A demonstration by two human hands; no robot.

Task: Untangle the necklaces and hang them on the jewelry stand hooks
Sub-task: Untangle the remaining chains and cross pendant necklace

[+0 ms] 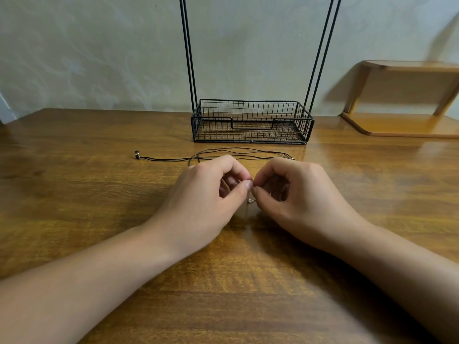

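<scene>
A dark cord necklace (248,151) lies in loops on the wooden table just behind my hands, its small pendant (137,154) stretched out to the left. My left hand (208,192) and my right hand (295,189) meet fingertip to fingertip at the table's middle. Both pinch a thin chain with a small shiny charm (250,200) hanging between them. The chain itself is barely visible. The black wire jewelry stand (250,120) sits at the back centre, with a mesh basket base and two pairs of tall rods. Its hooks are above the frame.
The wooden table (99,194) fills the view. A small wooden shelf (402,120) stands at the back right against a pale wall.
</scene>
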